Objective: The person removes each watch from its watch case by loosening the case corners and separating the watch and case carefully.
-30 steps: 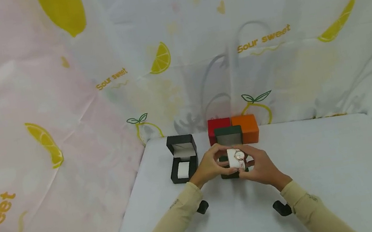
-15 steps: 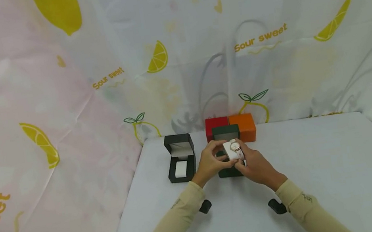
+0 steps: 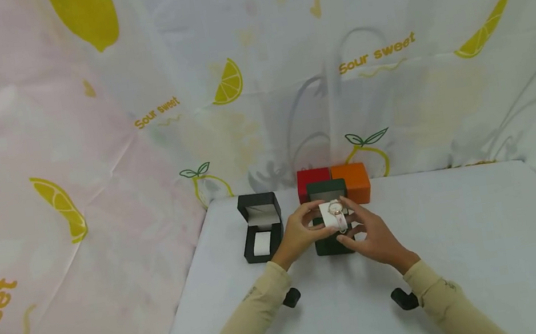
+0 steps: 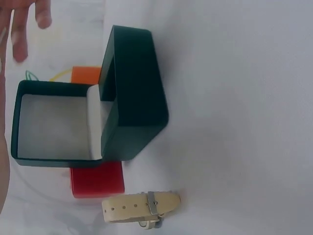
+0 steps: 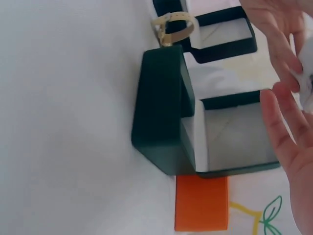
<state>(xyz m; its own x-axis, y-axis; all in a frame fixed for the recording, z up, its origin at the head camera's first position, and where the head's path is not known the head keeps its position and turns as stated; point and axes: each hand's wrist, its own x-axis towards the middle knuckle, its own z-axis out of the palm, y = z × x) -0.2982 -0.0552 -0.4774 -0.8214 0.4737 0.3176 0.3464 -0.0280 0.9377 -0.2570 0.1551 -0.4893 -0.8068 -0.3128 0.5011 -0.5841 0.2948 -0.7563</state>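
Note:
In the head view, my left hand [image 3: 299,234] grips a white cushion [image 3: 328,218] from its left side. A wristwatch [image 3: 337,210] with a pale strap is wrapped round the cushion, its dial facing up. My right hand [image 3: 382,239] is at the cushion's right, thumb and fingers spread beside the watch; whether a fingertip touches it is unclear. Below both hands stands a green watch box [image 3: 335,246] with its lid raised. A second watch with a beige strap [image 4: 139,206] lies left of that box, hidden from the head view.
A black watch box [image 3: 251,253] with raised lid and a white cushion [image 3: 261,244] inside stands to the left. Behind the green box are a red box [image 3: 312,176] and an orange box [image 3: 358,183]. A white cloth [image 3: 454,231] covers the table, against a lemon-print curtain.
The cushion with the watch has risen slightly and tilted, then turned back. My right hand's fingers have spread away from the watch, while my left hand keeps its grip.

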